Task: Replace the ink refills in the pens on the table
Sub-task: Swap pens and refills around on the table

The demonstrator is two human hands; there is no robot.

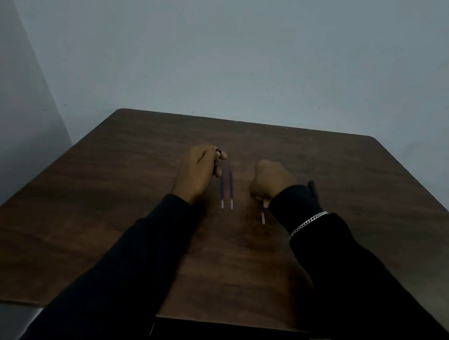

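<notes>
A dark wood-grain table (102, 212) with rounded corners fills the dim view; its near edge is cut off by black sleeves. The left hand (196, 174) curls loosely around a small dark piece, hard to identify. The right hand (270, 181) is fisted on a thin purple refill (263, 215), its upper part hidden. Two slim purple refills (227, 191) lie parallel between the hands.
</notes>
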